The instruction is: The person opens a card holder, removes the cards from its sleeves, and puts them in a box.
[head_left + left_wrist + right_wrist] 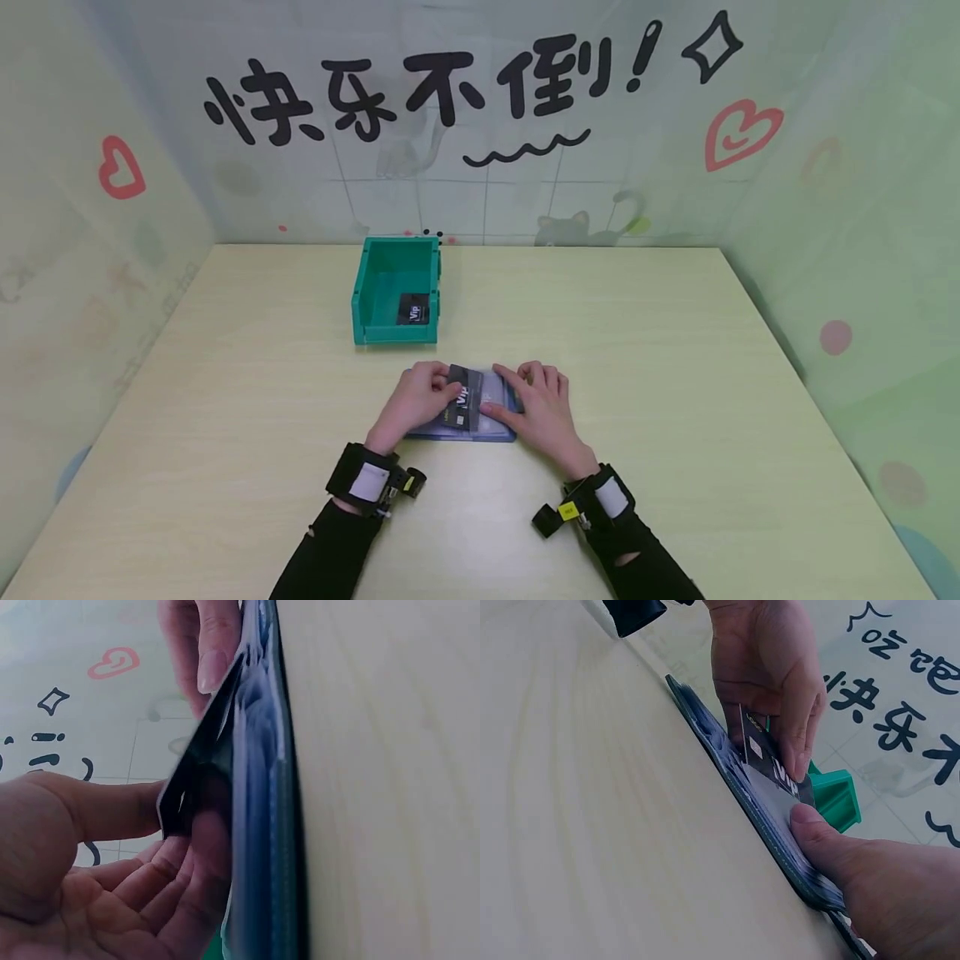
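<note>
A black card marked "Vip" [460, 400] is pinched between the thumb and fingers of my left hand [422, 398]. In the left wrist view the card [199, 746] stands tilted off the pages, its far edge against them. Beneath it lies an open card holder [493, 429] with clear pocket pages and a dark cover. My right hand [542, 412] rests on the holder's right side, index finger stretched toward the back edge. Its thumb [810, 825] presses on the clear page close to the card. The right hand's other fingers are hidden in the right wrist view.
Behind the card holder stands a green plastic bin [395, 334], and another black "Vip" card [413, 309] lies inside it. The pale wooden table [225, 433] meets printed cloth walls [480, 200] at the back and both sides.
</note>
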### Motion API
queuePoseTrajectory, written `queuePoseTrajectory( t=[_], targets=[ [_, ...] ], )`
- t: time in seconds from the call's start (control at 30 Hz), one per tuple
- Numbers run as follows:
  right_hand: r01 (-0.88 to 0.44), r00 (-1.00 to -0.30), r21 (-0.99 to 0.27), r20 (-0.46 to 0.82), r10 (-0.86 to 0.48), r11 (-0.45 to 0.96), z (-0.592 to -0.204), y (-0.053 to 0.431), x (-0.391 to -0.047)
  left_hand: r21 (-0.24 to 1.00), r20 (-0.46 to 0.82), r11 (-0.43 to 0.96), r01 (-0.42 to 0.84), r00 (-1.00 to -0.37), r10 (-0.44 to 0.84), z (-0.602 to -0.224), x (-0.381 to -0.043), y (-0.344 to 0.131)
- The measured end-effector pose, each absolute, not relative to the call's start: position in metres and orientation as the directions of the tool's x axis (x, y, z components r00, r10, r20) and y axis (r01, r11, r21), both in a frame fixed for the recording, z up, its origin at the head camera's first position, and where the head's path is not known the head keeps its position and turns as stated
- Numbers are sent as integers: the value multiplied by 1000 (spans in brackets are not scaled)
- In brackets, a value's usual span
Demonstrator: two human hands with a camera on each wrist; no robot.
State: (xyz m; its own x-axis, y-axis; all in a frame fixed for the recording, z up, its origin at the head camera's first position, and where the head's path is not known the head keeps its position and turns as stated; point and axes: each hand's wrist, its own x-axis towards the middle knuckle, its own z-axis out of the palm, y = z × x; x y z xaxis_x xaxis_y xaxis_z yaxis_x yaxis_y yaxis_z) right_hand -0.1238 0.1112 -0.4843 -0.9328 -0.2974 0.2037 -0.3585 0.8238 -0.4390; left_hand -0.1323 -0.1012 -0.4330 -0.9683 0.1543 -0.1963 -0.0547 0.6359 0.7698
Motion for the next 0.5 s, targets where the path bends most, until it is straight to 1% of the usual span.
queuePoseTrajectory(
  t=[0.2,0.5],
  targets=[
    [-350,-936,-458,196,-291,817,-483,111,-124,749,-242,654,-108,-963,118,-426,-133,-107],
    [-348,-937,-463,188,-293,815,-481,111,-123,742,-231,655,-139,-971,56,-412,-139,-127]
  ],
)
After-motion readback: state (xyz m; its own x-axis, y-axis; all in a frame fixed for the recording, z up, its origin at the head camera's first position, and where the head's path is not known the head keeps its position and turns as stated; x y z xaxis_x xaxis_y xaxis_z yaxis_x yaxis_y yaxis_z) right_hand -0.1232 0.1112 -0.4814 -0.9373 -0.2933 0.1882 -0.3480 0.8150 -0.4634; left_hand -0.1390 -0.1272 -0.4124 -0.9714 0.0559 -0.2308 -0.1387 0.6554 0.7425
